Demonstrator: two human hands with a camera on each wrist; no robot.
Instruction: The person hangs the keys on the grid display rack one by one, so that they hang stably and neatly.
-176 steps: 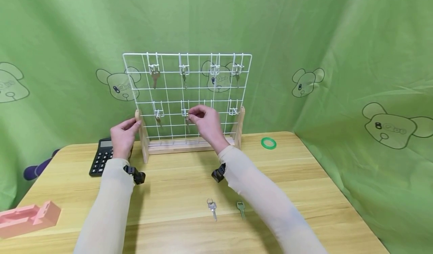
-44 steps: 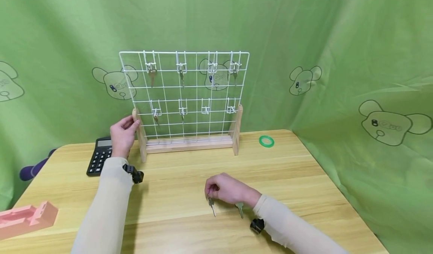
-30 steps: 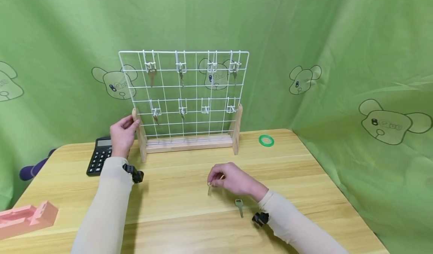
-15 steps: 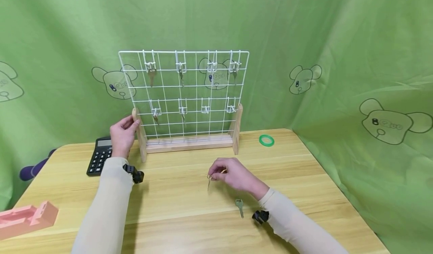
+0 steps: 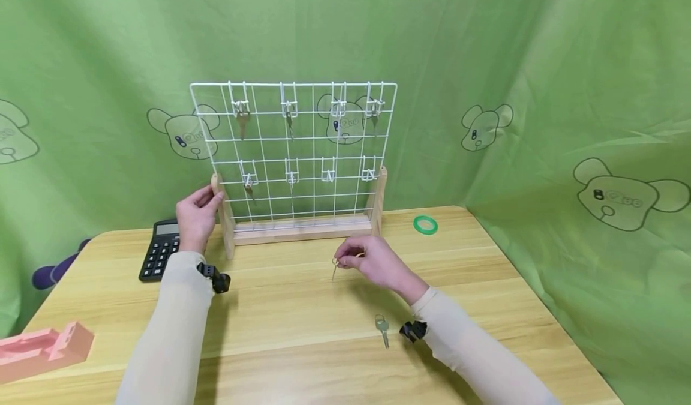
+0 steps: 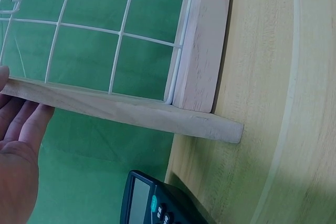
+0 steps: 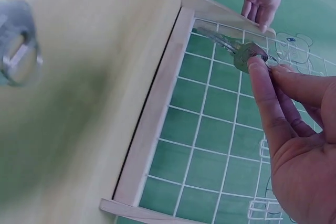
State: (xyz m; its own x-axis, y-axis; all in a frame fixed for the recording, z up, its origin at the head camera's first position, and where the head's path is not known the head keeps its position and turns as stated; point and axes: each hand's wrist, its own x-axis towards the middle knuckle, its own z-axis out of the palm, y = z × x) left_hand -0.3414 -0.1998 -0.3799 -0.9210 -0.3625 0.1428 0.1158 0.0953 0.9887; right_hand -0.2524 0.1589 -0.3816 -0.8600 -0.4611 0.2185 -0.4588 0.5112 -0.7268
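A white wire grid rack stands on the table in a wooden frame, with several hooks in two rows. My left hand grips the left wooden upright, thumb on one side and fingers on the other. Above the table in front of the rack, my right hand pinches a silver key by its head, with the blade hanging down in the head view. Another key with a ring lies on the table below that hand. Keys hang from several hooks, among them a brownish key at upper left.
A black calculator lies beside the left forearm. To the right of the rack is a green ring, and a pink holder sits at the left table edge. Green curtains surround the table.
The right hand has left the lower second hook, where a key hangs, and come down to the table. It has picked up a key and raised it toward the rack. The left hand stays put.
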